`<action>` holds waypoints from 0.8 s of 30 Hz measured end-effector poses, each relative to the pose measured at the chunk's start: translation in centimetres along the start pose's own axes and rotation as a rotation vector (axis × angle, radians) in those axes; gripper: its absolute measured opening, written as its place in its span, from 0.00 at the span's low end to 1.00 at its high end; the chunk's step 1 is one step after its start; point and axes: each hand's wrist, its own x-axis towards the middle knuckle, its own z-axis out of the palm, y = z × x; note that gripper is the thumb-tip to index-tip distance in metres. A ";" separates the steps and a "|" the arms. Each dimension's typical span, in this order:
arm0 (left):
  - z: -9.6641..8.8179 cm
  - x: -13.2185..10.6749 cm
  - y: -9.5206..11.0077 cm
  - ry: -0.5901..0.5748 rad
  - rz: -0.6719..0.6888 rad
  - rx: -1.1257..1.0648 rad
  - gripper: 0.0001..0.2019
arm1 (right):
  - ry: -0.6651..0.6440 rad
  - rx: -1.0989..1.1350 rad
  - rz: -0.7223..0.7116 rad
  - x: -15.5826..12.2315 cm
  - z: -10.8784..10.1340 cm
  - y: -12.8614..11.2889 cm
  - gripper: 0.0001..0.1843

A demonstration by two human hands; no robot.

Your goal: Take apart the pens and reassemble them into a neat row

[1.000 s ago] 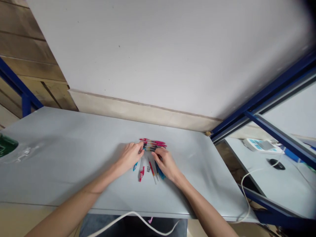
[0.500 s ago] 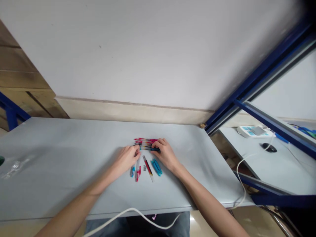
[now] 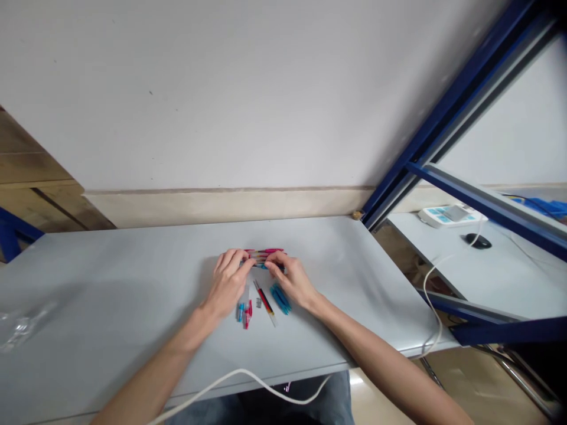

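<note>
1. Pink pens lie in a row between the left hand, fingers bent at the row's left ends, and the right hand, half-curled at the right ends; whether either grips one, I cannot tell.
2. Nearer the person: ink refills, blue pen barrels, a red pen piece.
3. Beneath these, a grey table.

Crumpled transparent plastic, bench's left end. Blue metal frame at right; beyond it, second table with white device, black mouse. Pale wall behind; wooden boards far left.
</note>
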 end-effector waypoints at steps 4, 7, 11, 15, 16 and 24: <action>0.0 -0.2 -0.5 -0.072 0.024 -0.021 0.17 | -0.051 -0.083 -0.002 0.0 0.2 0.2 0.20; 0.4 -0.2 -0.6 -0.134 0.040 -0.051 0.16 | -0.034 -0.154 0.001 -0.1 0.3 0.6 0.23; 0.7 -0.3 -0.5 -0.210 -0.049 -0.111 0.14 | -0.010 -0.204 0.002 -0.3 0.4 1.0 0.20; 0.7 -0.5 -0.7 -0.300 -0.200 -0.236 0.15 | -0.025 -0.165 -0.046 -0.2 0.4 1.0 0.07; 0.7 -0.5 -0.8 -0.303 -0.214 -0.247 0.15 | -0.014 -0.160 -0.063 -0.2 0.4 1.0 0.04; 0.9 -0.3 -1.2 -0.233 -0.107 -0.138 0.14 | -0.004 -0.188 -0.089 -0.1 0.6 0.9 0.09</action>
